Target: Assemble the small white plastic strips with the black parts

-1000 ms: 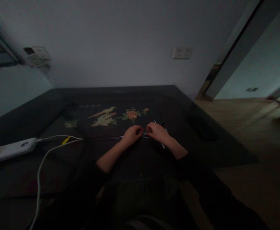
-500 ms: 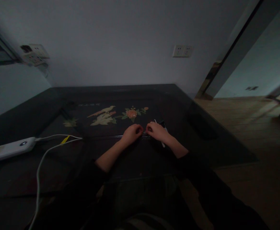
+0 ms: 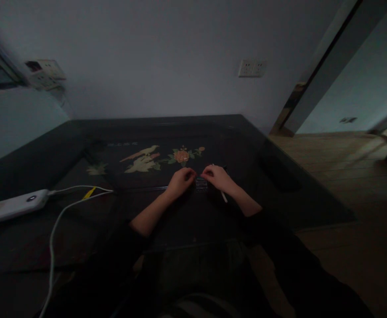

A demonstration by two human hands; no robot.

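Clear and boxy, a small case lies on the dark counter, between the two hands and just in front of the painted flower. Dim light hides its long axis and finer details. The left hand is curled with its fingertips at the case's left edge; the right hand is curled at its right edge. Whether either grip is clamped on the case or only touching it cannot be told. A thin white stick runs under the right hand, slanting toward the near right.

The counter is glossy and black, with an inlaid bird and leaves at centre. At far left a white rounded power bank lies flat, with white cables looping toward the near edge. A wall socket sits on the pale wall behind.
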